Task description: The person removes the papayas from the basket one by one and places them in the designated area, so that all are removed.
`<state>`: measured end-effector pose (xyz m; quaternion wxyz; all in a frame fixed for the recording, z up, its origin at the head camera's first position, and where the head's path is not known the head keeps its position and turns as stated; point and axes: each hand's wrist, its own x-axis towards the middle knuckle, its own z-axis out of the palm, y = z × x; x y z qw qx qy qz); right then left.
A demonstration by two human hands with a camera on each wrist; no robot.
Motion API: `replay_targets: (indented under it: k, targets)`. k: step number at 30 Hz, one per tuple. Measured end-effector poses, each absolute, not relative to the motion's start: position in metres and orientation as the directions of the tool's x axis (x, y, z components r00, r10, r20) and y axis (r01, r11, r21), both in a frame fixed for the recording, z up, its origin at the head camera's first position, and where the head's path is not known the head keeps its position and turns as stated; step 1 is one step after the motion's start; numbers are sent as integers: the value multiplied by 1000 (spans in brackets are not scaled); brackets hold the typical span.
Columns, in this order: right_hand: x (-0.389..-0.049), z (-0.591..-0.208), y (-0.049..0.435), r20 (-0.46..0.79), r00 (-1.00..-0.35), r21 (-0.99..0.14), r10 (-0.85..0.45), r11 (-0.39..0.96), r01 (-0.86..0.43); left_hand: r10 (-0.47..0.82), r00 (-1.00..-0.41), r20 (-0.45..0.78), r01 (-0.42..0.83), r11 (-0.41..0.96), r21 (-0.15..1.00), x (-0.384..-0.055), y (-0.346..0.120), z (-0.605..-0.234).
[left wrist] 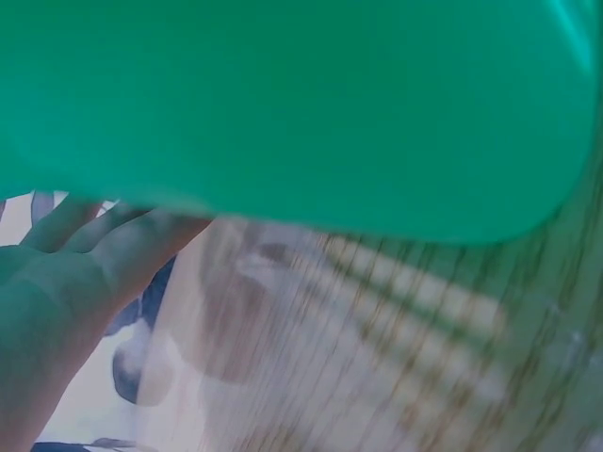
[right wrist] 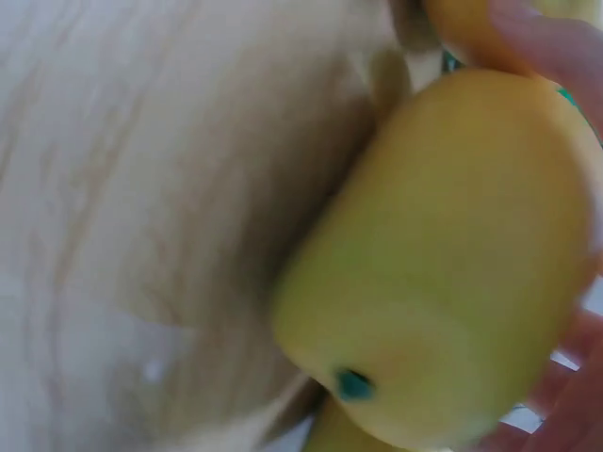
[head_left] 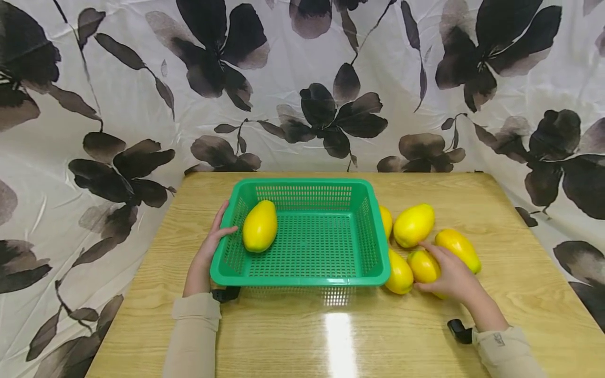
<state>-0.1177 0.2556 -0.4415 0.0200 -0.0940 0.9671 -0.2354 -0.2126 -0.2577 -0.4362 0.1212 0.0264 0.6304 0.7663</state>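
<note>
A green plastic basket (head_left: 302, 281) with slotted sides stands on the table. My left hand (head_left: 207, 257) grips its left side, thumb over the rim and fingers along the outside. In the left wrist view the basket's wall (left wrist: 301, 104) hides the fingertips. One yellow papaya (head_left: 260, 227) lies inside at the left. To the basket's right, my right hand (head_left: 454, 275) curls round another papaya (head_left: 422, 265), thumb on the near side. Up close in the right wrist view, that papaya (right wrist: 443, 264) shows a small green stem end, with fingers (right wrist: 575, 405) along its side.
More papayas lie around the right hand: one behind (head_left: 414, 226), one to its right (head_left: 457, 249), and one against the basket's near right corner (head_left: 399, 273). Another papaya (head_left: 386, 220) is partly hidden by the basket. A floral cloth (head_left: 331, 121) hangs behind the wooden table (head_left: 283, 336).
</note>
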Motion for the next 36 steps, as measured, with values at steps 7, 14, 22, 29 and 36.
replay_targets:
  k: [7, 14, 22, 29, 36]
  targets:
    - [-114, -424, 251, 66, -971, -409, -231, 881, -237, 217, -971, -101, -136, -153, 979, -212, -260, -439]
    - [-120, -399, 233, 153, -949, -398, -276, 861, -315, 221, -970, -102, -139, -159, 977, -211, -260, -440]
    - [-160, -351, 182, 275, -841, -387, -467, 747, -541, 202, -974, -103, -123, -87, 989, -214, -259, -438]
    - [-201, -323, 129, 278, -740, -355, -612, 650, -671, 193, -976, -105, -120, -65, 991, -213, -256, -434]
    - [-226, -319, 86, 274, -680, -368, -680, 579, -727, 193, -974, -121, -147, -125, 981, -213, -260, -438]
